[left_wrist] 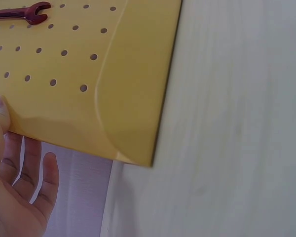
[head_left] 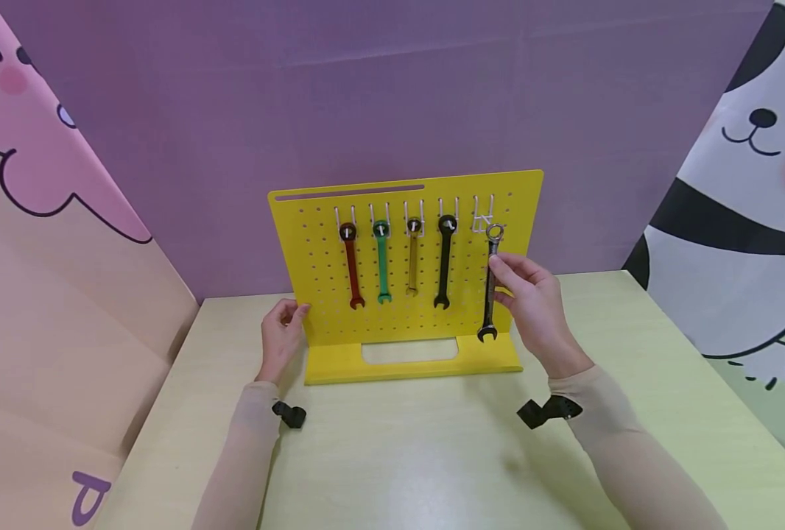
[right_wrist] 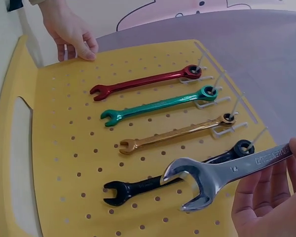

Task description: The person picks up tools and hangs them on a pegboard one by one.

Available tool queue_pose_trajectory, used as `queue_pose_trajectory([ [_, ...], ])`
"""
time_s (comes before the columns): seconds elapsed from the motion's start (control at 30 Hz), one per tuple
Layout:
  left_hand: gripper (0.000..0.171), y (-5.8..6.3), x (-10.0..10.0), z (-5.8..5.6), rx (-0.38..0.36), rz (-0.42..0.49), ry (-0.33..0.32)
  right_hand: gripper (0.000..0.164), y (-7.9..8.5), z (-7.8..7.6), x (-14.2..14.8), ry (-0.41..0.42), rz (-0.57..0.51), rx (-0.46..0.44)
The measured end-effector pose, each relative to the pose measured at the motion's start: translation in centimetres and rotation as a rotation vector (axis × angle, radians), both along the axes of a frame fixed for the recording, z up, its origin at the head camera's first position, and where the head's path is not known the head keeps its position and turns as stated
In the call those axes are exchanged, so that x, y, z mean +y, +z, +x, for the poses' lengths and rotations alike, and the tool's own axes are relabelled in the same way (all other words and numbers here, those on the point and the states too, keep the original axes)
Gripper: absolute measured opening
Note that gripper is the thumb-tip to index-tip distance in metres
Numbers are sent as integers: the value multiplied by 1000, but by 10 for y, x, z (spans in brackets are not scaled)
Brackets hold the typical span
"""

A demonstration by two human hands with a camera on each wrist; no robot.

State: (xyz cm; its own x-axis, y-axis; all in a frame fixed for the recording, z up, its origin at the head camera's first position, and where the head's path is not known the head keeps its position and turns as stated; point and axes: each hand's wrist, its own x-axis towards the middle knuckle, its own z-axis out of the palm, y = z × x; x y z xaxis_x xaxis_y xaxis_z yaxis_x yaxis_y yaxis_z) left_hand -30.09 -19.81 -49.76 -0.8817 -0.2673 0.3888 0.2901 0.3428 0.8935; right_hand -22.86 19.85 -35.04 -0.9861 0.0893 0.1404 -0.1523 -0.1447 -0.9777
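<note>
A yellow pegboard stand (head_left: 326,324) stands upright on the table, with a red wrench (head_left: 352,269), a green wrench (head_left: 383,265), a gold wrench (head_left: 413,261) and a black wrench (head_left: 444,265) hanging from its hooks by their ring ends. My right hand (head_left: 532,294) pinches a silver combination wrench (right_wrist: 222,175) by its shaft, ring end up, in front of the board's right side. Just behind that ring is a bare white hook (head_left: 482,219). At the board's left edge, my left hand (head_left: 280,335) grips the panel, thumb on the front and fingers behind.
The pale wooden table (head_left: 392,456) extends in front of and beside the stand. Behind it rises a purple backdrop (head_left: 392,96). Printed side panels, one with a panda (head_left: 750,221), flank the table. The stand's base has a cut-out slot.
</note>
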Motion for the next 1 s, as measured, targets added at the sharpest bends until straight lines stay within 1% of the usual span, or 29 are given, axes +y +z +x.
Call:
queue_pose_trajectory([
  [0.2,22,1,0,0,-8,3,1,14,4,-3,9,5,-54,-4],
  [0.27,22,1,0,0,-15,3,0,16,3,-6,11,3,-72,-3],
  [0.43,22,3,1,2,-40,3,2,23,-1,-12,15,0,-79,-15],
  [0.6,23,1,1,3,-54,11,0,31,-4,-18,17,-2,-60,-41],
  [0.83,23,1,1,2,-56,9,1,47,-6,-27,16,-14,-25,-76],
  [1.0,23,2,1,3,-43,7,3,48,-7,-33,14,-26,4,-90],
])
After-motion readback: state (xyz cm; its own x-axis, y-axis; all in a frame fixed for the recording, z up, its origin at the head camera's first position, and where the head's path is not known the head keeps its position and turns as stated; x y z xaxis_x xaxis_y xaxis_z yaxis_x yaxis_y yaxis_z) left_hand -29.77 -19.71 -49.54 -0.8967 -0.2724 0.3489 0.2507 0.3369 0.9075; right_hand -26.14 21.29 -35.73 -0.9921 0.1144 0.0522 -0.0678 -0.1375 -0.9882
